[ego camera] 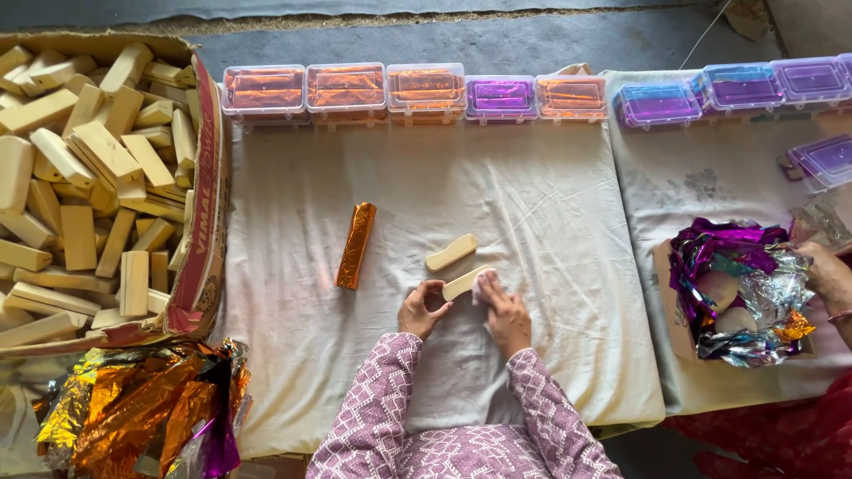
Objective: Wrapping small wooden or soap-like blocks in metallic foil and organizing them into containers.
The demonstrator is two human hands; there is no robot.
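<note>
My left hand point(422, 310) and my right hand point(505, 312) together hold a small pale wooden block point(463, 284) on the white cloth point(550, 222). The left fingers pinch its near end. The right hand presses a small white piece against its far end. A second bare wooden block point(451, 252) lies just beyond them. A block wrapped in orange foil point(356, 246) lies to the left of both.
A cardboard box point(206, 204) full of wooden blocks sits at left, with crumpled gold and purple foil point(142, 408) below it. Clear lidded boxes point(346, 89) of orange and purple items line the far edge. Another person's hand point(830, 275) reaches into a foil-filled box point(737, 293) at right.
</note>
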